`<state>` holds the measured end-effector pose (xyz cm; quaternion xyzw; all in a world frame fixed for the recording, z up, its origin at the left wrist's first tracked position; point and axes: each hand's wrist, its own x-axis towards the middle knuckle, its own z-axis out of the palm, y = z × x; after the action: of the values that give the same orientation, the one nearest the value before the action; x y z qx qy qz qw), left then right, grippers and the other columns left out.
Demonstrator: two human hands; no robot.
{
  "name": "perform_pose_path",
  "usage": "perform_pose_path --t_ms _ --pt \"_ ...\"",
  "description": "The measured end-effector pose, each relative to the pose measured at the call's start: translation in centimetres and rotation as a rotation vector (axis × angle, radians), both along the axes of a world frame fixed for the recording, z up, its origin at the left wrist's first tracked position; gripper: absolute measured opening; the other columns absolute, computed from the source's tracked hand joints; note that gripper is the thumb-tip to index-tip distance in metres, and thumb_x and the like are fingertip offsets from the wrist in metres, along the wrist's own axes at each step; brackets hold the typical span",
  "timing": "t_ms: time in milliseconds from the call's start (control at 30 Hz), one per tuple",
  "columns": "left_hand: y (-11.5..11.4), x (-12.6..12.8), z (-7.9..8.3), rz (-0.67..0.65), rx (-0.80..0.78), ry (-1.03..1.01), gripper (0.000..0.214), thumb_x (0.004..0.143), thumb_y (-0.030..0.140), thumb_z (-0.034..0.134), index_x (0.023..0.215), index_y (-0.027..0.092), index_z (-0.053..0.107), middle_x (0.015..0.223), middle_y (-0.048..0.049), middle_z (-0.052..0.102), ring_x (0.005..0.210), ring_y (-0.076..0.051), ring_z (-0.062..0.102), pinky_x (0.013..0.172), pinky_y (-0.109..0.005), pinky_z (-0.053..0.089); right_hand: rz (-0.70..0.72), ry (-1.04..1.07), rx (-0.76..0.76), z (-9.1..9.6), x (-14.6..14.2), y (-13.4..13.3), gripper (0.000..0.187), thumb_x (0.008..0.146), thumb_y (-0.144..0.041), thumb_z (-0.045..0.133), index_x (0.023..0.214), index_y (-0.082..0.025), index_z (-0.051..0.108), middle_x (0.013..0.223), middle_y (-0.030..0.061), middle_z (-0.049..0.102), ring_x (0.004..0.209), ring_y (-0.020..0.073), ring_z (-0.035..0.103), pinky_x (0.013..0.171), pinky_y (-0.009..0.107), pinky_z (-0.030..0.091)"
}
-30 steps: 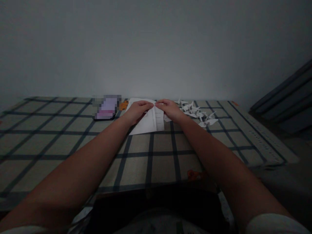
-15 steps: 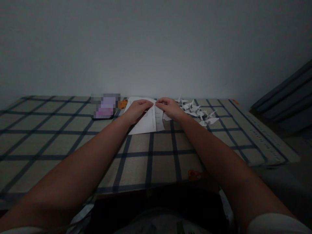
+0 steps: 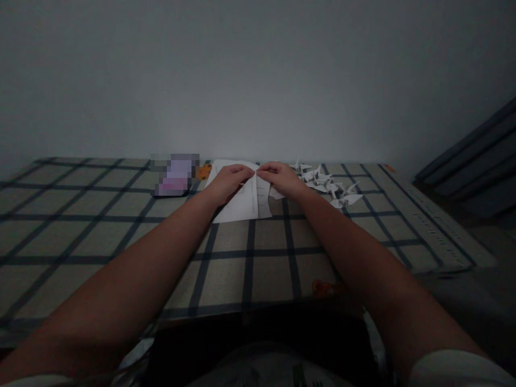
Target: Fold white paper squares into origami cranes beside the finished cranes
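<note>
A white sheet of paper [image 3: 245,204] lies on a checked mat [image 3: 100,215] near the far wall, with a crease running down its middle. My left hand [image 3: 228,181] and my right hand [image 3: 282,180] rest on the sheet's far part. Their fingertips meet at the crease, pinched on the paper's top edge. Both forearms stretch straight out over the mat.
A pile of several small white folded paper cranes [image 3: 324,185] lies just right of my right hand. A phone with a lit, blurred screen [image 3: 175,176] lies to the left of the sheet, with a small orange thing [image 3: 205,172] beside it. Dark slanted boards [image 3: 475,161] stand at the right.
Both hands stay pinched at the crease; they and the view have shifted very slightly, the paper lying as before.
</note>
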<state>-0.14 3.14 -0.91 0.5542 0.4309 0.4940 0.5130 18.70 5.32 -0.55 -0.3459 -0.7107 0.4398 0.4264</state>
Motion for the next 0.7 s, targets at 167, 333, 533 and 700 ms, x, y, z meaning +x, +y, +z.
perform_pose_path --t_ms 167,333,533,700 --pt "-0.16 0.07 0.14 0.007 -0.024 0.014 0.014 0.07 0.031 0.072 0.075 0.019 0.072 0.067 0.0011 0.066 0.058 -0.012 0.056 0.054 -0.023 0.041 0.007 0.01 -0.016 -0.09 -0.06 0.03 0.02 0.078 -0.036 0.069 0.085 -0.017 0.071 0.081 0.0009 0.068 0.074 0.0123 0.057 0.071 0.026 0.043" --pt "-0.23 0.16 0.23 0.015 -0.025 0.019 0.015 0.068 0.032 0.072 0.075 0.019 0.072 0.07 -0.0004 0.068 0.06 -0.013 0.055 0.056 -0.024 0.042 0.008 -0.021 0.012 -0.09 -0.01 0.14 0.02 0.079 -0.036 0.068 0.087 -0.018 0.071 0.085 0.002 0.069 0.078 0.0138 0.059 0.076 0.027 0.045" --pt "-0.31 0.18 0.24 0.017 -0.021 0.028 0.014 0.068 0.032 0.072 0.073 0.019 0.072 0.069 -0.0009 0.067 0.061 -0.014 0.056 0.058 -0.025 0.042 0.006 -0.026 0.04 0.14 0.01 -0.15 0.016 0.078 -0.034 0.068 0.084 -0.018 0.07 0.084 0.0019 0.068 0.079 0.0141 0.059 0.077 0.028 0.045" --pt "-0.43 0.18 0.41 0.016 -0.012 0.046 0.015 0.066 0.031 0.071 0.072 0.018 0.071 0.069 -0.0015 0.066 0.062 -0.013 0.056 0.059 -0.025 0.042 0.008 -0.041 0.05 0.07 -0.12 -0.16 0.015 0.078 -0.034 0.067 0.082 -0.019 0.067 0.08 0.0011 0.066 0.075 0.014 0.057 0.072 0.027 0.045"
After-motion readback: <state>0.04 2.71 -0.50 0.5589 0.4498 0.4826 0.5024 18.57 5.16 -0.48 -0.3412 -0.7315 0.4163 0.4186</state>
